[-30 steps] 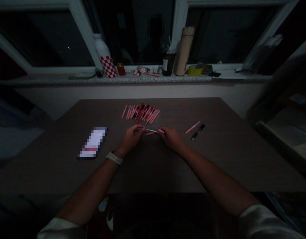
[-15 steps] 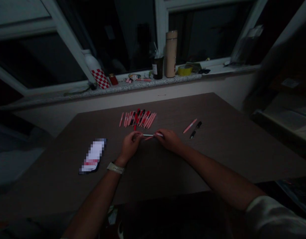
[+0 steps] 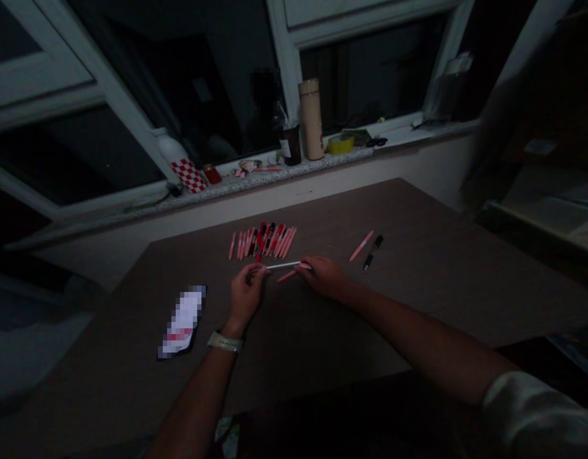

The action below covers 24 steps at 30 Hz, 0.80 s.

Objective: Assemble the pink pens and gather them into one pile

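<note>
My left hand (image 3: 244,294) and my right hand (image 3: 322,275) rest on a dark brown table (image 3: 418,287), each pinching one end of a thin pale pen refill (image 3: 283,265) held level between them. A pink pen part (image 3: 286,275) lies on the table just under the refill. Right behind my hands, a row of several pink, red and black pens (image 3: 262,240) lies side by side. To the right of my right hand lie a single pink pen (image 3: 361,245) and a black pen (image 3: 372,251).
A phone (image 3: 181,322) lies on the table left of my left hand. The windowsill behind holds a red-checked white bottle (image 3: 179,167), a tall beige flask (image 3: 311,119), a dark bottle (image 3: 290,141) and a yellow tape roll (image 3: 340,145).
The camera has tilted and swung, so the table shifts in view. Both hands keep the same pinch on the refill, and the pens on the table have not moved.
</note>
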Tool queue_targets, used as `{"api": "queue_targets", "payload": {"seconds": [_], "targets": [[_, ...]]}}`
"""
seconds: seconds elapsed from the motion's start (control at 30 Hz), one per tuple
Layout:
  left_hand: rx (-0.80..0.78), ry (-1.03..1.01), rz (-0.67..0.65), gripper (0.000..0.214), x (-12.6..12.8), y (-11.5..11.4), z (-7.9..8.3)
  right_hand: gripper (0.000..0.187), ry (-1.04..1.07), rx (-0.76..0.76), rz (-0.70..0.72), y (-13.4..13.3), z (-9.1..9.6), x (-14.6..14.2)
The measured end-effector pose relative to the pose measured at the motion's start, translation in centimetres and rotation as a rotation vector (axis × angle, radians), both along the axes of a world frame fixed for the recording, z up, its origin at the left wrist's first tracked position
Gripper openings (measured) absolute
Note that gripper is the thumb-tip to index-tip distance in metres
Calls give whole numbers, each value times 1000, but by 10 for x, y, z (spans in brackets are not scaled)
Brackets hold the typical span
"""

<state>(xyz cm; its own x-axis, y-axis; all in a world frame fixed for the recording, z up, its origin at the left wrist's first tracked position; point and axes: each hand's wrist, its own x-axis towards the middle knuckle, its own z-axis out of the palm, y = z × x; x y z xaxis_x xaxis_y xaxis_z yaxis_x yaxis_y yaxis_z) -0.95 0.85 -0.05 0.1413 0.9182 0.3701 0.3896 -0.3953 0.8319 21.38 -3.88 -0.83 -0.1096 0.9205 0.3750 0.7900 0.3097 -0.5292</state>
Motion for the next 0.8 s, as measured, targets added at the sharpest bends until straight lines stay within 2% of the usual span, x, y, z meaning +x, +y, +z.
{"api": "queue_targets", "payload": {"seconds": [0.17, 0.37, 0.63, 0.8], "targets": [[49, 30, 24, 27, -2, -1, 3, 25, -6, -27, -21, 2, -3, 1], [130, 197, 8, 26, 0, -9, 10, 25, -12, -43, -25, 4, -4, 4], [206, 309, -7, 25, -8, -4, 3, 27, -13, -37, -4, 6, -14, -1], [223, 293, 9, 26, -7, -3, 2, 28, -4, -28, -2, 4, -14, -3]]}}
